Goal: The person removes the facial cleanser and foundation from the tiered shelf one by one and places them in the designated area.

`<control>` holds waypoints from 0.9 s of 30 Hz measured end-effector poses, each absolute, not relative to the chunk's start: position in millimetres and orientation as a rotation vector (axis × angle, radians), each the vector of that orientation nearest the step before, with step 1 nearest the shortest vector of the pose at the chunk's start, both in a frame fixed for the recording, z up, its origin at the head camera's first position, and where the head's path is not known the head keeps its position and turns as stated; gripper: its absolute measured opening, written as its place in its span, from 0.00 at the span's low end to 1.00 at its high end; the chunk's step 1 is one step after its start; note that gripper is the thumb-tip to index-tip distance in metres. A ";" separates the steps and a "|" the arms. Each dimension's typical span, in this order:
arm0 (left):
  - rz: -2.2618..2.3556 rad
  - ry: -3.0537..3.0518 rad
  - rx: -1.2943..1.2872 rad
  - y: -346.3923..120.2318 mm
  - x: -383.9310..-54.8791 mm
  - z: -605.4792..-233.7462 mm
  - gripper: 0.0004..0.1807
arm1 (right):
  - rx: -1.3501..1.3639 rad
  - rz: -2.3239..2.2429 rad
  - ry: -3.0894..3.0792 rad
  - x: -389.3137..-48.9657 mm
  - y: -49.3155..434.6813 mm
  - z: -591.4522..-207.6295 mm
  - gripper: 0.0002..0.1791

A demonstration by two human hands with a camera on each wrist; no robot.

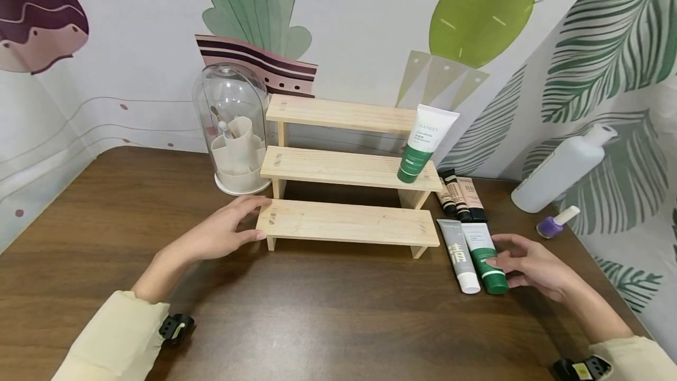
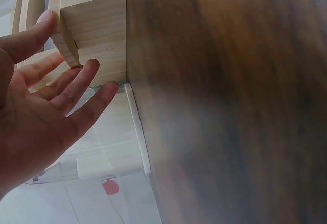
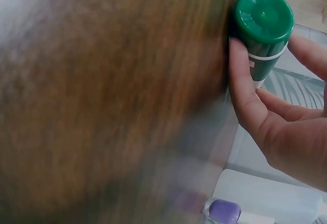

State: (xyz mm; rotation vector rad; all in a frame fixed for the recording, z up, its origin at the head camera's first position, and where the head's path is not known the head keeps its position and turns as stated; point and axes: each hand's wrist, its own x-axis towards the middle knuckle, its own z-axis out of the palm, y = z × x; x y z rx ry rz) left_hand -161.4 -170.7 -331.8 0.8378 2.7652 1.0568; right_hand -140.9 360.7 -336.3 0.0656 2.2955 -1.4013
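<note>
A three-tier wooden shelf (image 1: 349, 222) stands in the middle of the table. My left hand (image 1: 227, 229) touches the left end of its lowest board, thumb at the front corner; in the left wrist view its other fingers (image 2: 76, 88) are loosely extended beside the board. My right hand (image 1: 539, 264) pinches a white-and-green squeeze tube (image 1: 483, 257) lying on the table; its green cap (image 3: 264, 17) faces the right wrist camera. Against that tube lies a grey tube with a white cap (image 1: 459, 257). Another white-and-green tube (image 1: 425, 143) stands cap down on the middle tier, near its right end.
Behind the two lying tubes are several small black-and-beige tubes (image 1: 460, 196). A white bottle (image 1: 563, 168) and a purple nail polish bottle (image 1: 555, 222) are at the right edge. Left of the shelf stands a clear-domed brush holder (image 1: 233, 134). Patterned cloth (image 1: 359, 28) hangs behind.
</note>
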 end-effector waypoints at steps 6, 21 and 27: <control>1.061 2.762 0.831 -170.2 -160.9 -331.5 0.30 | 0.067 -1.371 2.311 -140.4 362.3 -336.5 0.39; 1.060 2.768 0.837 -170.6 -160.8 -331.7 0.29 | 0.049 -1.427 2.269 -139.3 358.3 -337.4 0.39; 1.056 2.771 0.840 -170.9 -161.0 -332.1 0.30 | 0.058 -1.416 2.267 -139.0 359.2 -336.6 0.39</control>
